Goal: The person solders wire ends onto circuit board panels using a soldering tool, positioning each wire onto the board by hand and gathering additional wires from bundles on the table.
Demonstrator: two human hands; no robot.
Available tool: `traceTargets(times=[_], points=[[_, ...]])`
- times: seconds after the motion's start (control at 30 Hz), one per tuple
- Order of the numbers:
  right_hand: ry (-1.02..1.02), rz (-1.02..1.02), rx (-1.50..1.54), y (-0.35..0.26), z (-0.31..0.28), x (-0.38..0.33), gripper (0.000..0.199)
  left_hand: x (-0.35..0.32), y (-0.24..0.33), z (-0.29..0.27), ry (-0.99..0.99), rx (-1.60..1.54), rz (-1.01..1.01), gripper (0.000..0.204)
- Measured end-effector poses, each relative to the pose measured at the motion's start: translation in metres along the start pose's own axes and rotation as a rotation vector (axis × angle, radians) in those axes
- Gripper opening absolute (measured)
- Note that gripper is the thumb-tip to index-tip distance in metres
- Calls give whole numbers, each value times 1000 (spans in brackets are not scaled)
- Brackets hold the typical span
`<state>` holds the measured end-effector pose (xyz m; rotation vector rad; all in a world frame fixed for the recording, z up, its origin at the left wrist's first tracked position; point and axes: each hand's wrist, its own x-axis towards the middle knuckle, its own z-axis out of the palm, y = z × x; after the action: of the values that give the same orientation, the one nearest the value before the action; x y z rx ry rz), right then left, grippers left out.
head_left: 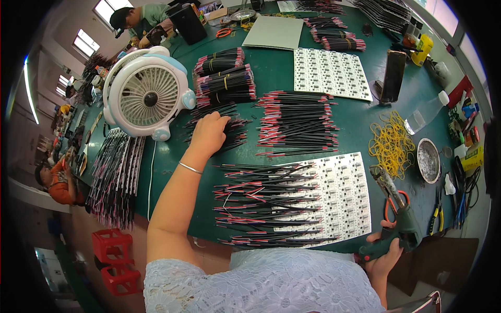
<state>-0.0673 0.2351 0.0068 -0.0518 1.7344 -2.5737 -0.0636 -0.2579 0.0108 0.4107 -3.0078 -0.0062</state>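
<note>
Fingers of the left hand (209,134) curled close together over a loose pile of black wires (238,136), just left of the frame's centre; whether they pinched any wire, I could not tell. At the lower right, the right hand (385,255) had its fingers wrapped around the grip of a green gun-shaped tool (409,228), its metal nozzle pointing up the frame. A neat row of black-and-red wires (297,125) lay at the centre, and below it a white circuit-board panel (347,195) had more wires across its left part. At the upper left stood a white fan (150,98); at the right, yellow rubber bands (391,143) lay beside a round metal dish (419,156). 2 red stools (112,245) showed at the lower left.
</note>
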Motion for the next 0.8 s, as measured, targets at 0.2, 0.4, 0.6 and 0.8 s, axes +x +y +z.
traceTargets(times=[0.2,0.4,0.6,0.8], points=[[-8,36,0,0,6,5,53,-11,-5,-8,274,-222,-30,22],[-20,75,-11,5,12,4,57,-42,-3,-43,672,-798,-324,18],[-6,84,-59,6,10,-1,44,-72,-1,-15,825,-1276,-263,21],[126,123,-72,1,22,7,62,-74,6,-3,889,-1426,-259,17]])
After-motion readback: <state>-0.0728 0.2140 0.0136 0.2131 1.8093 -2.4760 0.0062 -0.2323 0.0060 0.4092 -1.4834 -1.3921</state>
